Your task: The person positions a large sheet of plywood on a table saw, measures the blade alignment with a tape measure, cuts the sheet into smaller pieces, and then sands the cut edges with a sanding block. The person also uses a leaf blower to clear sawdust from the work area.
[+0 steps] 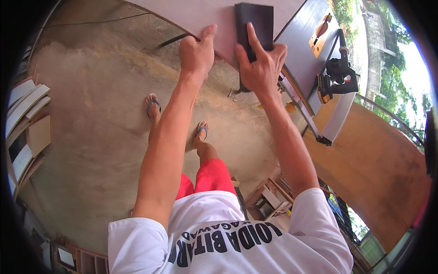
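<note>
A broad pinkish board (pixel 218 20) lies flat at the top, its near edge toward me. My left hand (pixel 197 54) is closed over that edge, thumb on the upper face and the other fingers curled mostly out of sight below. Against the board to the right rests a dark rectangular block (pixel 263 28), like a sanding block. My right hand (pixel 261 65) grips it, index finger stretched along its top, thumb at its left side and the remaining fingers at its right. The block's underside is hidden.
Right of the board stands a dark saw table (pixel 301 41) with a circular blade (pixel 323 28) showing. A black cordless power tool (pixel 340 75) sits by its far side. Wood offcuts (pixel 28 107) are stacked at the left; a wooden rack (pixel 269 201) is low right.
</note>
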A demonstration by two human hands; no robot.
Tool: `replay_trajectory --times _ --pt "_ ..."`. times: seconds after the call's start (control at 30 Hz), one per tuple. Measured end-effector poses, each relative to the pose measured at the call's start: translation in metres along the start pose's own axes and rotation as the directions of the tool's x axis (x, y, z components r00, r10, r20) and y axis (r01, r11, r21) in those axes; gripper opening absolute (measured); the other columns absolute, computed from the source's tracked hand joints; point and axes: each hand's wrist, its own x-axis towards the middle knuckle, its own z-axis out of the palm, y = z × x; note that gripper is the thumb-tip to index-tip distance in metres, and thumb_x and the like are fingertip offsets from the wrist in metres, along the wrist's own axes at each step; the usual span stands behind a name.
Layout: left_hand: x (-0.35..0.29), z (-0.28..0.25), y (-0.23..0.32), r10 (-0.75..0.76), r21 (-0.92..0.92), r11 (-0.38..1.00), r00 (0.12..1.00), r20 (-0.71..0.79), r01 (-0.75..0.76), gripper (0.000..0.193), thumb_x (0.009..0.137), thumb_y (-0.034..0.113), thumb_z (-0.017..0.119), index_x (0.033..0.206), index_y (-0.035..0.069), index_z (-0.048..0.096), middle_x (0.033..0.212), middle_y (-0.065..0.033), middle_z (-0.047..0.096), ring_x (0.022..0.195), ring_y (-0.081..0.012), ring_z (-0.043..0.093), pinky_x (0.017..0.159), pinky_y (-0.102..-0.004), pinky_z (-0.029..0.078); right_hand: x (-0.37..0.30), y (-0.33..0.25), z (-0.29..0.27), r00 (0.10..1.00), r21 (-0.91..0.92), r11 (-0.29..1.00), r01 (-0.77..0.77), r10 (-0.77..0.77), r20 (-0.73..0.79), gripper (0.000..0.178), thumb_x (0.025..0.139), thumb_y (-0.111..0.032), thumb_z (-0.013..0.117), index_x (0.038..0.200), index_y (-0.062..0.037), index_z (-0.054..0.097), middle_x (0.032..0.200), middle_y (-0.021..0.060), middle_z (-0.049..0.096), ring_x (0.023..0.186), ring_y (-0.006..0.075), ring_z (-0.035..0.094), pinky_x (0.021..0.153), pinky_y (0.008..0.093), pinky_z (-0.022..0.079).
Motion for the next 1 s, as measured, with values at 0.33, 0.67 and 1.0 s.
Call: replay_trajectory --times 0.33,0.67,1.0 --pt "0.0 0.001 0.009 0.046 0.041 0.998 0.999 -0.008 -0.046 0.049 0.101 0.036 0.07 0.112 -0.012 0.073 0.102 -0.0176 0.075 0.084 -0.0235 0.072 0.073 -0.0395 0.063 -0.009 0.022 -0.005 0.998 -0.004 0.999 -0.043 0.043 -0.043 0.057 0.095 -0.048 0.068 0.146 -0.0228 0.066 0.096 0.0254 0.059 0.103 0.038 0.041 0.106 0.0479 0.035" --pt "-0.002 -0.006 0.023 0.024 -0.033 0.999 0.995 0.1 -0.021 0.051 0.105 0.033 0.065 0.126 -0.013 0.066 0.119 -0.0202 0.07 0.101 -0.0262 0.074 0.079 -0.043 0.069 0.003 0.008 -0.001 0.994 -0.009 0.994 -0.107 0.107 0.028 0.06 0.096 -0.05 0.068 0.15 -0.0263 0.062 0.102 0.0304 0.056 0.11 0.0407 0.042 0.11 0.0488 0.033" --pt "-0.006 -0.001 0.023 -0.07 0.033 0.997 0.993 0.099 0.067 0.052 0.106 0.034 0.064 0.127 -0.014 0.065 0.118 -0.0218 0.071 0.1 -0.0273 0.074 0.08 -0.0437 0.069 0.019 0.028 0.004 0.991 0.053 0.993 -0.107 0.11 -0.07 0.059 0.095 -0.047 0.068 0.149 -0.0229 0.064 0.101 0.0295 0.05 0.104 0.0391 0.039 0.105 0.0498 0.033"
